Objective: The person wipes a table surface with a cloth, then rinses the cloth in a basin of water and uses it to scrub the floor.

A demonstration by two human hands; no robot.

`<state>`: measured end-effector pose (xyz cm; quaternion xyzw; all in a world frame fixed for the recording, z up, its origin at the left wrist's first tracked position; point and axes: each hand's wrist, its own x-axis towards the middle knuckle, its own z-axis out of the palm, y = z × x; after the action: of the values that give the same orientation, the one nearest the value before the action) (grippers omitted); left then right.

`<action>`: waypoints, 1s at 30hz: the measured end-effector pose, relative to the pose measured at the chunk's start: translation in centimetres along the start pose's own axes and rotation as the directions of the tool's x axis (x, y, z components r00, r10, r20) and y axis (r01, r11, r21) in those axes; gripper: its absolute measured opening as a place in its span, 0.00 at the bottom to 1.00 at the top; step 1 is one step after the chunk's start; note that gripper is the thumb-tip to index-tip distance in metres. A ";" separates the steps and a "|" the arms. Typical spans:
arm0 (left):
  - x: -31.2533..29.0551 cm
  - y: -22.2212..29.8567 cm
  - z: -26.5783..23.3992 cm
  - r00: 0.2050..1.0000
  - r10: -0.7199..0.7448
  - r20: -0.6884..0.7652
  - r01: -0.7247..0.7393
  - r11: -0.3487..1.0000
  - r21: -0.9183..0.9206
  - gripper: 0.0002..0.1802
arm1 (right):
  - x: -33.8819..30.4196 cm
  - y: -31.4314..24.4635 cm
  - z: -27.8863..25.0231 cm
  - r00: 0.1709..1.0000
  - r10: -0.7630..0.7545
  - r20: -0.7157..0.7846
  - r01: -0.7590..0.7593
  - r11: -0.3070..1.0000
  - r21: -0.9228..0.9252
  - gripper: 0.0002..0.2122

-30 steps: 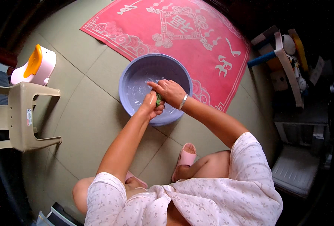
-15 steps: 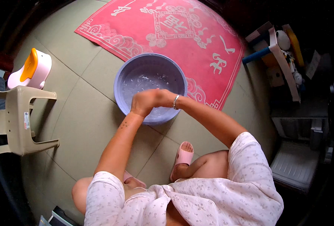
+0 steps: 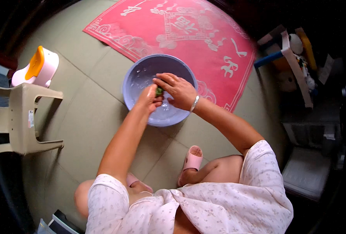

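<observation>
A round purple-blue basin (image 3: 128, 97) with water in it stands on the floor in front of me. Over the basin, my left hand (image 3: 149, 98) has its fingers curled around a small green thing (image 3: 159, 91). Most of that green thing is hidden, so its kind does not show. My right hand (image 3: 179, 91), with a silver bracelet (image 3: 195, 103) at the wrist, is stretched out flat, its fingertips reaching across the top of the left hand beside the green thing. Both hands look wet.
A pink-red mat (image 3: 134, 39) with white patterns lies beyond the basin. At the left are a beige plastic chair (image 3: 21, 117) and a pink-and-white potty seat (image 3: 46, 66). A shelf rack (image 3: 295, 66) holding toys stands at the right. My feet in pink slippers (image 3: 192, 160) rest before the basin.
My hands were clasped together over the basin's near side. They have come apart, the right one opening out and moving right, and the green thing now shows in the left.
</observation>
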<state>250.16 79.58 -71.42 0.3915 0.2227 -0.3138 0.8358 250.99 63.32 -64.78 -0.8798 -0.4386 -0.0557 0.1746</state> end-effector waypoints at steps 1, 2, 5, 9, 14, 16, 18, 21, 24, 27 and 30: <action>0.2 -0.1 0.2 0.997 -0.070 0.010 0.071 0.997 -0.030 0.12 | -0.1 0.4 1.0 0.999 0.021 -0.047 -0.020 1.000 0.023 0.35; -0.7 -0.4 2.5 0.992 -0.103 0.069 0.106 0.993 -0.042 0.11 | -1.0 1.3 1.7 0.994 0.075 -0.076 -0.074 0.997 0.016 0.34; -0.5 -2.1 4.2 0.994 -0.106 0.007 0.106 0.994 -0.003 0.15 | -1.3 1.9 2.0 0.992 0.125 0.009 -0.123 0.983 -0.139 0.22; 1.4 -3.9 2.3 0.928 0.369 -0.057 -0.162 0.536 0.829 0.22 | -1.2 2.6 4.1 0.987 0.151 0.059 -0.137 0.970 -0.199 0.05; 0.5 -4.7 2.7 0.780 0.619 -0.098 -0.148 0.334 0.931 0.28 | -1.6 2.1 6.0 0.883 0.409 0.228 -0.354 0.902 -0.248 0.07; 0.2 -4.9 1.5 0.744 0.668 0.014 -0.124 0.118 0.985 0.25 | -1.8 1.2 6.6 0.884 0.386 0.264 -0.390 0.920 -0.040 0.07; 0.0 -4.9 0.6 0.691 0.711 0.129 -0.162 -0.022 0.987 0.23 | -2.2 1.3 7.4 0.904 0.336 0.263 -0.383 0.911 0.153 0.07; 0.3 -4.5 -0.4 0.617 0.689 0.381 -0.226 -0.308 0.924 0.21 | -3.2 1.6 8.7 0.884 0.341 0.320 -0.456 0.781 0.428 0.07; 0.8 -4.0 -1.3 0.549 0.650 0.526 -0.273 -0.456 0.847 0.20 | -3.1 2.1 9.1 0.724 0.367 0.583 -0.689 0.421 0.590 0.05; 0.2 -3.2 -1.2 0.509 0.551 0.661 -0.340 -0.577 0.743 0.20 | -2.2 1.8 7.1 0.458 0.108 0.882 -0.866 -0.170 0.470 0.03; -1.4 -2.0 -0.3 0.577 0.577 0.578 -0.328 -0.485 0.811 0.20 | -0.5 1.5 5.4 0.494 0.136 0.859 -0.870 0.061 0.490 0.06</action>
<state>247.70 79.32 -71.79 0.9363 -0.2248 0.0907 0.2541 251.57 64.01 -70.34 -0.6620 -0.0353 0.5643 0.4920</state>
